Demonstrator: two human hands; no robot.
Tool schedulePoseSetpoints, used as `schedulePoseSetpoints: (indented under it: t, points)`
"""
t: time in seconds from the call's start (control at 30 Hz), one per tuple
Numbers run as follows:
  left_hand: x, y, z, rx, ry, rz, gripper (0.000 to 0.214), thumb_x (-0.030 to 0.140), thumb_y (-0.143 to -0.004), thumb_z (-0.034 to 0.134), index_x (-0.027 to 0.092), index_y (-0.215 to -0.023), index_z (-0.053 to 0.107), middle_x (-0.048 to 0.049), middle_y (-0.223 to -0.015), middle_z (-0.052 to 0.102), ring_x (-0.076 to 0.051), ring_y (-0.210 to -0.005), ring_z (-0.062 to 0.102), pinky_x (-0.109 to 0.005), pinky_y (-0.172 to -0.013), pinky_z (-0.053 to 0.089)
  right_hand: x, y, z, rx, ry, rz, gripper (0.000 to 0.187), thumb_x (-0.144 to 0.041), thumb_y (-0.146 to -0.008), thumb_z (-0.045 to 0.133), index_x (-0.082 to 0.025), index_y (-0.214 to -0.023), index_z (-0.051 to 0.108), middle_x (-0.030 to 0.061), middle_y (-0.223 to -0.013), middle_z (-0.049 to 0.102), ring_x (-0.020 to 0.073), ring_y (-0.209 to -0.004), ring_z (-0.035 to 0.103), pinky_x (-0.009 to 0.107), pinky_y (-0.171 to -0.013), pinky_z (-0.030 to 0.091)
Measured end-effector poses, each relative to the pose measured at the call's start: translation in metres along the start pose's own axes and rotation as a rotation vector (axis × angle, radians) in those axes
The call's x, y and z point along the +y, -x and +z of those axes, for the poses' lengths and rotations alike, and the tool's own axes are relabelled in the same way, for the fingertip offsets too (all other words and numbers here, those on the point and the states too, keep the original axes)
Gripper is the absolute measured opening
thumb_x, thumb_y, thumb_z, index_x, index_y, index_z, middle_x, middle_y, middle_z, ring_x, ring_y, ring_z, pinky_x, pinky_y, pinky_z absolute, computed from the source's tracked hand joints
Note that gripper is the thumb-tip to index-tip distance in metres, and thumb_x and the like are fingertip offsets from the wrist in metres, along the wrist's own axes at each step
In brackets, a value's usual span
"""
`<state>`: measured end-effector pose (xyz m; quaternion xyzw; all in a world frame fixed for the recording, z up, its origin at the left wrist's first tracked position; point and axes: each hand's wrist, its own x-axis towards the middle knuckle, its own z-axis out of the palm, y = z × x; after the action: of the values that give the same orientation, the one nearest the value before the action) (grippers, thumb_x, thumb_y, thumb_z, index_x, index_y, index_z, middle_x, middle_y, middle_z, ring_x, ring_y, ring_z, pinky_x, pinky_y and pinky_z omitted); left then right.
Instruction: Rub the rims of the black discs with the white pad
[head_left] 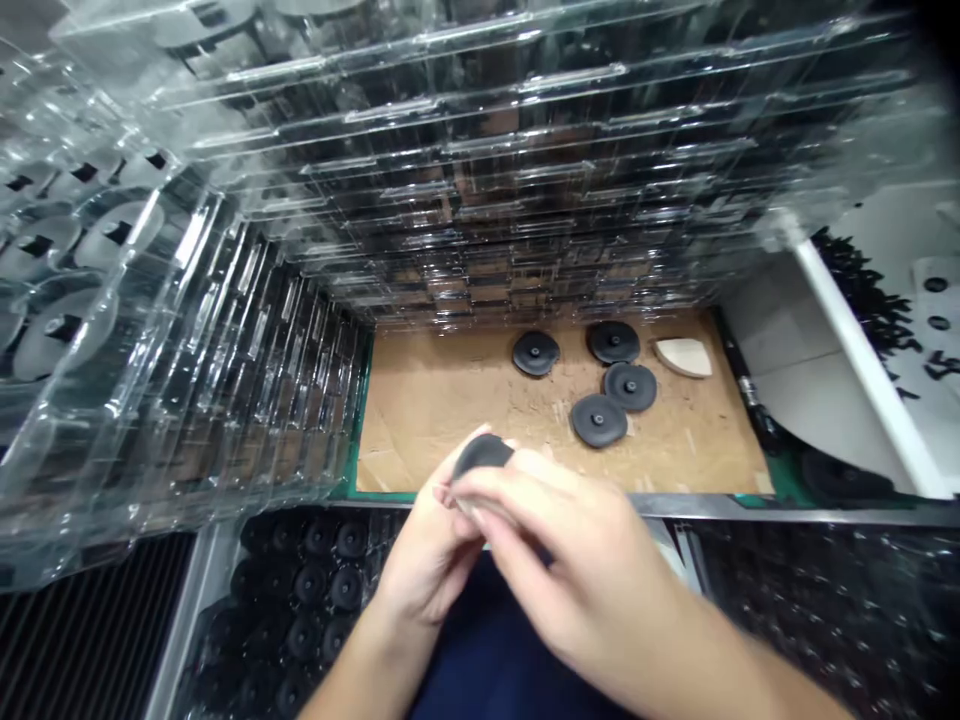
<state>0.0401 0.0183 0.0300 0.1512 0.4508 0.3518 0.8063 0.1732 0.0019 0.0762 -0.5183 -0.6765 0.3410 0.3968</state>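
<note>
Both my hands meet at the near edge of a brown cardboard sheet [435,400]. My left hand [427,560] and my right hand [585,580] pinch the same black round disc [484,453], whose top edge shows above my fingertips. The fingers of both hands are closed around it, and the disc's lower part is hidden behind them. Further back on the cardboard lie several loose black discs [598,420], each with a small hub in the centre. A white wedge-shaped piece [684,357] rests to their right.
Tall stacks of clear plastic trays [487,180] wall in the back and left [187,380]. A tray of black discs [315,590] sits below at the lower left. A white bin edge [855,360] with small black parts stands at right.
</note>
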Motion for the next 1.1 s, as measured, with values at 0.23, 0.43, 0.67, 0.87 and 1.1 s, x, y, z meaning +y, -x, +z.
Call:
schedulePoseSetpoints:
  t: [0.23,0.43,0.67,0.87,1.1]
  points:
    - [-0.001,0.001,-0.003,-0.066,0.038,-0.005,0.038,0.023,-0.059,0.084,0.019,-0.095,0.072,-0.0029,-0.091,0.075,-0.017,-0.089,0.068,-0.022,-0.081,0.054,0.007,-0.003,0.002,0.069,-0.032,-0.081,0.023,-0.013,-0.092,0.046,-0.011,-0.103,0.066,0.0056,-0.083,0.065,0.0149,-0.076,0.062,0.027,-0.071,0.052]
    - [0.011,0.003,0.0,-0.175,0.075,-0.059,0.054,0.015,-0.044,0.09,0.023,-0.095,0.075,0.0018,-0.095,0.076,-0.011,-0.087,0.069,-0.012,-0.078,0.052,0.006,0.016,-0.025,-0.099,0.127,0.092,0.018,-0.01,-0.088,0.052,-0.017,-0.095,0.067,0.0006,-0.077,0.066,0.0118,-0.067,0.06,0.023,-0.06,0.045]
    - [0.012,0.009,0.0,-0.283,0.123,-0.046,0.047,0.02,-0.06,0.085,0.022,-0.105,0.072,-0.0029,-0.102,0.075,-0.018,-0.09,0.071,-0.021,-0.079,0.056,0.037,-0.005,-0.021,0.182,0.24,-0.166,0.025,-0.011,-0.091,0.05,-0.024,-0.099,0.07,0.0001,-0.088,0.073,0.0173,-0.08,0.057,0.035,-0.079,0.042]
    - [0.008,0.011,-0.013,-0.236,0.191,-0.109,0.058,0.031,-0.055,0.087,0.026,-0.11,0.069,-0.0056,-0.12,0.069,-0.025,-0.102,0.068,-0.026,-0.081,0.058,0.093,0.01,0.014,0.097,-0.048,0.352,0.033,-0.03,-0.093,0.048,-0.017,-0.122,0.055,0.0077,-0.101,0.068,0.0166,-0.085,0.066,0.028,-0.07,0.055]
    - [0.007,0.007,-0.02,-0.117,0.185,-0.113,0.052,0.04,-0.065,0.079,0.022,-0.113,0.067,-0.0084,-0.123,0.067,-0.024,-0.107,0.066,-0.028,-0.086,0.057,0.103,0.047,0.048,-0.056,0.193,0.355,0.025,-0.019,-0.086,0.051,-0.016,-0.106,0.067,0.0163,-0.116,0.057,0.0259,-0.093,0.066,0.045,-0.08,0.055]
